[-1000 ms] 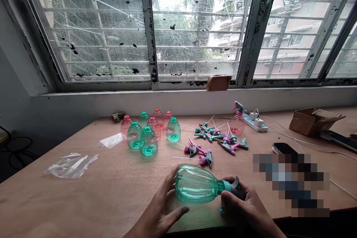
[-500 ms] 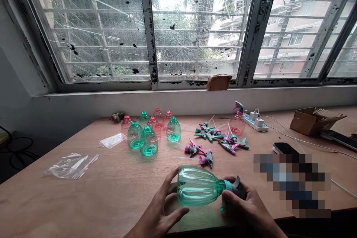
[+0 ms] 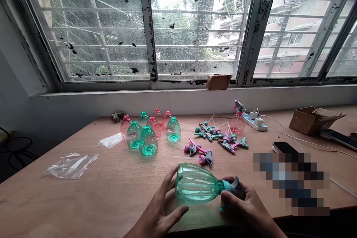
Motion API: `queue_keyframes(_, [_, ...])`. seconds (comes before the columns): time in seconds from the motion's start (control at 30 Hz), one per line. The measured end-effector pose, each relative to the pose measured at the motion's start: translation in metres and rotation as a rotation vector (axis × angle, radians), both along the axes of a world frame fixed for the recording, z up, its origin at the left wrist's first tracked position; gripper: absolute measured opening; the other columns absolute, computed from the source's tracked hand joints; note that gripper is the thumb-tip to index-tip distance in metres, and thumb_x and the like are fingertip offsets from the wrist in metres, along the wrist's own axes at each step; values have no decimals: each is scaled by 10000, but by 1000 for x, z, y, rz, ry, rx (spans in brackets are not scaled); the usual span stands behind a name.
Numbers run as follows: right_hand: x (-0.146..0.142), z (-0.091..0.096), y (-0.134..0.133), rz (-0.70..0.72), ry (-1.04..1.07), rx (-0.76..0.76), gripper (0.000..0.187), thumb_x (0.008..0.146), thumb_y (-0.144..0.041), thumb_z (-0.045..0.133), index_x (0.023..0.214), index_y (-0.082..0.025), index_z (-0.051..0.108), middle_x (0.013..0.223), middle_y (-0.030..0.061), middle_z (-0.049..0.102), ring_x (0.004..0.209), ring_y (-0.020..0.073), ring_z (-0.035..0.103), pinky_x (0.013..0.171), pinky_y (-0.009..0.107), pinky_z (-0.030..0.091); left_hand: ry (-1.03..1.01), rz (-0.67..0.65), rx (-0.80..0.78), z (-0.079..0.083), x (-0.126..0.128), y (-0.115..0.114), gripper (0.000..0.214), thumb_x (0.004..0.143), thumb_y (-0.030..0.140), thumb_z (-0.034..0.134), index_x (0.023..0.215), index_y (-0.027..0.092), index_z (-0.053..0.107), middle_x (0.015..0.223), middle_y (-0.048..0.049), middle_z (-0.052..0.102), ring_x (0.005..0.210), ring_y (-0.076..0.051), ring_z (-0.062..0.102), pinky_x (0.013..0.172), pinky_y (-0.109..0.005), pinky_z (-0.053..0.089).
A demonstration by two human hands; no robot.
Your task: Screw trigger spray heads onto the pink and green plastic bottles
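Observation:
A clear green spray bottle [image 3: 196, 184] lies sideways in the air above the table's front edge, its base to the left. A grey trigger head with a turquoise collar [image 3: 226, 186] sits on its neck. My right hand [image 3: 248, 202] is closed around that head, thumb near the collar. My left hand [image 3: 164, 204] is cupped loosely at the bottle's base, thumb and fingers spread apart. Its fingertips reach the base's upper edge and are partly hidden behind it. Beyond the bottle lie loose pink-and-grey trigger heads [image 3: 205, 158], with more trigger heads [image 3: 209, 132] farther back.
Green bottles [image 3: 148, 143] and red bottles [image 3: 126, 124] without heads stand at the back left. Plastic bags [image 3: 72, 165] lie left. A complete red spray bottle [image 3: 237, 122], a power strip [image 3: 255, 122], a cardboard box [image 3: 306, 121] and a phone [image 3: 286, 148] are on the right.
The bottle has shifted slightly left and up, its base tilting a little upward. Both hands keep nearly the same pose.

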State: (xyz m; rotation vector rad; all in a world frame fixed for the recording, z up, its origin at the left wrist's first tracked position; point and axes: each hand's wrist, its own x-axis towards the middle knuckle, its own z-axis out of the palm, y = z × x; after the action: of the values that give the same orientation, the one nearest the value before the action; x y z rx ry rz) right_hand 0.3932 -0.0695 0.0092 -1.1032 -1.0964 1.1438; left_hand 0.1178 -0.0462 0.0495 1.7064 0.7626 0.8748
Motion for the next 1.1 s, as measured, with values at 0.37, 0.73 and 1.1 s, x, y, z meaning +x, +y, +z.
queue_keyframes(0.37, [0,1,0,14,-1,16,386,713,-466,852,928,-174,717,658,-21,658,604,166,608,572,268,542,49,75,143,-11,-3,8,763,857,308,764,1491,447,362,1604,5,352,1449,-319,370,1159,-396,401])
queue_keyframes(0.73, [-3,2,-2,-15,29,-29,446,673,-470,876,939,-166,687,603,-33,664,541,162,621,525,264,545,78,74,100,-9,-5,7,801,887,304,730,1532,415,269,1600,-28,390,1439,-317,402,1191,-447,357])
queue_keyframes(1.1, [-5,6,-2,-26,7,7,438,657,-499,871,894,-161,722,624,-32,628,553,157,589,512,265,558,88,77,113,-8,-3,8,820,880,252,731,1534,390,256,1599,-42,385,1429,-290,414,1189,-427,361])
